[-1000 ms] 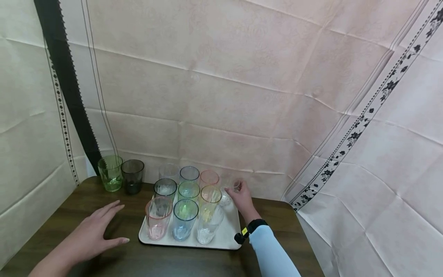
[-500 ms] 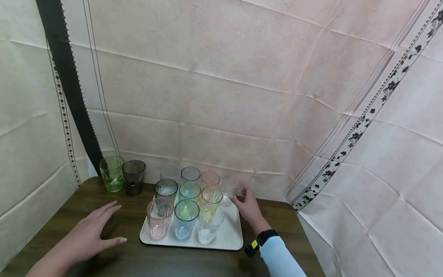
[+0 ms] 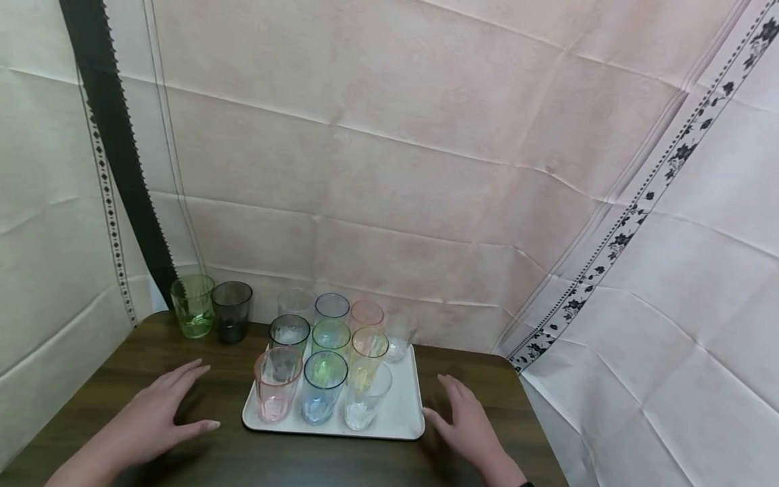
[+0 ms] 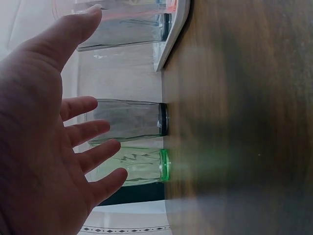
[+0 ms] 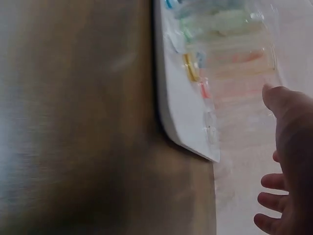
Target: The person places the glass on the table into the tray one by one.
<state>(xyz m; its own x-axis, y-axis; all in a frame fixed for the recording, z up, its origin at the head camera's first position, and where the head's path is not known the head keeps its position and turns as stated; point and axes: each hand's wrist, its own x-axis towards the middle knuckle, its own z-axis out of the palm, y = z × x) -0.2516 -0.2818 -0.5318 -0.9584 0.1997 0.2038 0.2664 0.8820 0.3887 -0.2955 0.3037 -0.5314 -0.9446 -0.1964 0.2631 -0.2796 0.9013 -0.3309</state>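
Note:
A white tray (image 3: pixel 403 409) stands on the table with several tumblers upright on it. Its front row has a pink glass (image 3: pixel 276 400), a blue glass (image 3: pixel 319 404) and a clear glass (image 3: pixel 359 412); behind are grey, green and yellow ones. At the back right corner stands another clear glass (image 3: pixel 398 346). My left hand (image 3: pixel 146 419) hovers left of the tray, fingers spread, holding nothing. Right of the tray is my right hand (image 3: pixel 470 425), empty, fingers apart; in the right wrist view its thumb (image 5: pixel 276 98) shows in front of the wall cloth.
Off the tray, at the table's back left, a green glass (image 3: pixel 196 319) and a dark grey glass (image 3: pixel 232 318) stand side by side. A pale cloth (image 3: pixel 365 169) hangs close behind the wooden table (image 3: pixel 243 460). A black strip (image 3: pixel 115 135) runs down it at left.
My right hand has let go of the clear glass at the tray's back right corner and drawn back toward me, its fingers straightening. The left hand has hardly moved.

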